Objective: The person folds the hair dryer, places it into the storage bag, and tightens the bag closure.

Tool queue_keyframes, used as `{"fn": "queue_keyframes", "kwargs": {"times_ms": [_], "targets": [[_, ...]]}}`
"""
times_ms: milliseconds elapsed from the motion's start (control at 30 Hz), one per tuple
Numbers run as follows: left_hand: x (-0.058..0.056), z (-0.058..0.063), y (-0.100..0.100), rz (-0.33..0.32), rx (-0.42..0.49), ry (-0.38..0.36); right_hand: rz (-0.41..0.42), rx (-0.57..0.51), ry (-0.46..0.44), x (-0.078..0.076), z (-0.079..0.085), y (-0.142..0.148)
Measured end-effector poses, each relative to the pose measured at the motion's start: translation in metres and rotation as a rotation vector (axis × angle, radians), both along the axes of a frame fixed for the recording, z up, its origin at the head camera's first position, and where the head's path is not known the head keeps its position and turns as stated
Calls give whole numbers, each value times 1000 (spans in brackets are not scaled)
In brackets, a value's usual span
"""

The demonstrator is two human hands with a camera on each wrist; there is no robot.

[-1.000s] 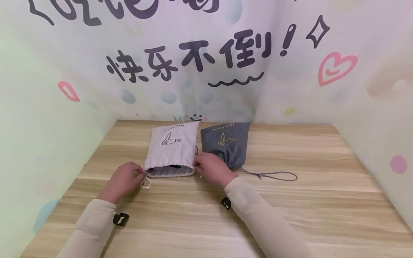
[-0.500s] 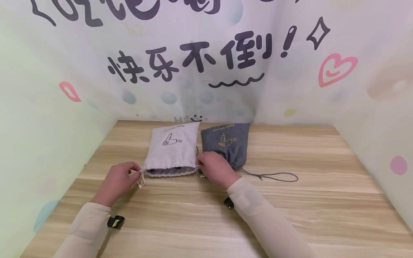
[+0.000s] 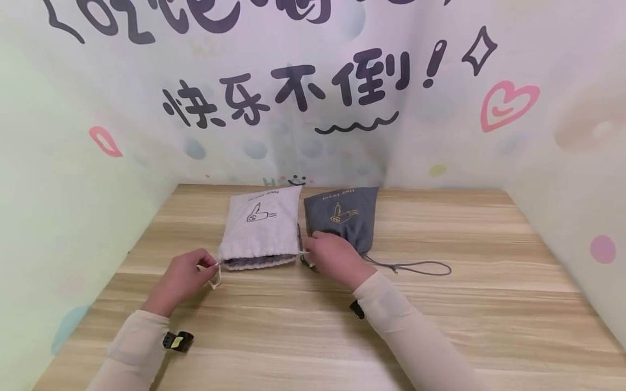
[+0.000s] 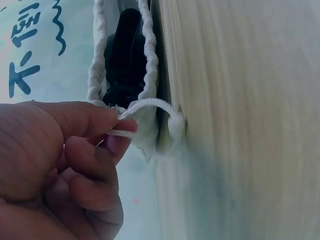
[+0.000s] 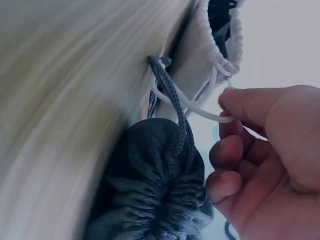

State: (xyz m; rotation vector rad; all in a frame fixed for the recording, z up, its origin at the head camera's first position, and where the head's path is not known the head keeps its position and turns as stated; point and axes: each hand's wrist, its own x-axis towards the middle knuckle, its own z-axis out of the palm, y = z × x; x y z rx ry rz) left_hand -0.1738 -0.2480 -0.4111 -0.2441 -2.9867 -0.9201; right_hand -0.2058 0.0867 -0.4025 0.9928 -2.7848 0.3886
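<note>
A pale grey drawstring pouch (image 3: 259,233) with a printed hair dryer lies on the table, its gathered mouth facing me. At its left corner my left hand (image 3: 183,279) pinches a white cord (image 4: 154,102) between thumb and forefinger. On the opposite corner, my right hand (image 3: 338,262) pinches another white cord (image 5: 205,114), drawn out from the pouch. The mouth stands partly open, and something black (image 4: 125,50) shows inside. Close beside the right hand lies a dark grey drawstring pouch (image 3: 363,209), cinched tight and partly covered by that hand.
A dark cord (image 3: 430,271) from the grey pouch trails right over the wooden table (image 3: 274,336). Another part of dark cord (image 5: 170,90) crosses the white one near the right hand. A printed curtain (image 3: 274,152) hangs behind the table.
My right hand has moved slightly right and pulled its white cord out from the pouch. The left hand went outward, then a little back. The pale pouch's mouth looks narrower.
</note>
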Motion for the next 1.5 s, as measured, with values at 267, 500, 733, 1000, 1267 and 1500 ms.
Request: {"fn": "queue_keyframes", "kwargs": {"times_ms": [267,500,733,1000,1267,1500], "targets": [[8,3,-4,-19,-58,100,-76,-76,-110,2,8,13],[14,4,-18,-20,-208,205,-60,-36,40,4,13,29],[17,5,-27,17,-284,421,-28,90,296,4,13,44],[16,0,-40,-5,-320,621,-16,138,381,4,11,62],[16,-2,-54,-100,-449,808,0,163,437,2,7,75],[13,-3,-58,-126,-492,868,-26,176,462,2,6,83]]}}
